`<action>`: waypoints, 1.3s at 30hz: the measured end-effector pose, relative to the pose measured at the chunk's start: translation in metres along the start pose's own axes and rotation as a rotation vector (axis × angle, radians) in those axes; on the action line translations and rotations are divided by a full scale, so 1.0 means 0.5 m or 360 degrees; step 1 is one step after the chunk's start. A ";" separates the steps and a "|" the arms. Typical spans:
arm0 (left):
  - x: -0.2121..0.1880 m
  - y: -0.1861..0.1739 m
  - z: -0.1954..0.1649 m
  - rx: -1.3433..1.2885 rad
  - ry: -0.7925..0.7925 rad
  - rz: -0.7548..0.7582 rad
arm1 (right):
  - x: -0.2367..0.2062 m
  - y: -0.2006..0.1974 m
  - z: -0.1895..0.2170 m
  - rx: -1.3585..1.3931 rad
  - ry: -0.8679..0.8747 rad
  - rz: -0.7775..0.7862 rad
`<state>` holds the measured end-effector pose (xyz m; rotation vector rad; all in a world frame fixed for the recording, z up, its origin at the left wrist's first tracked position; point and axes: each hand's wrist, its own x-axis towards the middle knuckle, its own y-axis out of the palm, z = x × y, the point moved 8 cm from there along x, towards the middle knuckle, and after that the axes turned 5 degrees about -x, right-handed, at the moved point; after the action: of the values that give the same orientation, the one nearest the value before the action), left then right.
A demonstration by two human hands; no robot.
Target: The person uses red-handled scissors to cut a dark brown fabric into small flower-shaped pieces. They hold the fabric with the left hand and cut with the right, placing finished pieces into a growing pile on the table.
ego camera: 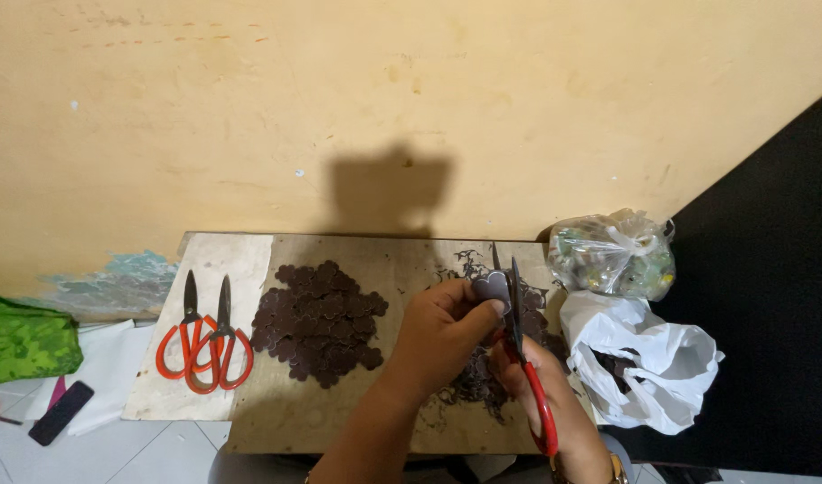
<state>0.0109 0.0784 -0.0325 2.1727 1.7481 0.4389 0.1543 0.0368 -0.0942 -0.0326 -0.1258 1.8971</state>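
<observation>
Head view: the left hand (442, 327) pinches a small dark shape (493, 286) between thumb and fingers, its grip tight on it, over the middle of the bench (285, 417). The right hand (541, 381) has its grip closed around the red handles of the scissors (517, 309), blades pointing up right beside the shape. A pile of cut pieces (320, 323) lies left, 2 spare scissors (205, 345) beyond, dark scraps (474, 381) beneath the hands, 2 plastic bags (644, 363) right.

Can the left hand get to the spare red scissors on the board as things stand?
Probably not without letting go first: the left hand is pinching a small dark cutout. The spare scissors lie uncovered at the board's left end, beyond the pile of cutouts.
</observation>
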 end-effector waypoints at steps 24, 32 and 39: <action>-0.002 0.008 -0.001 0.0033 0.0044 -0.0092 | 0.001 0.015 0.051 -0.0166 -0.0261 0.0013; -0.004 0.010 0.002 -0.0068 0.0053 -0.0080 | -0.005 0.016 0.059 -0.0153 -0.0288 0.0000; -0.003 0.008 0.005 0.0001 0.0035 -0.0098 | -0.003 0.010 0.040 -0.0089 -0.0227 0.0004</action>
<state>0.0152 0.0762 -0.0329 2.1153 1.8217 0.4489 0.1484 0.0323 -0.0750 0.0644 -0.2759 1.8978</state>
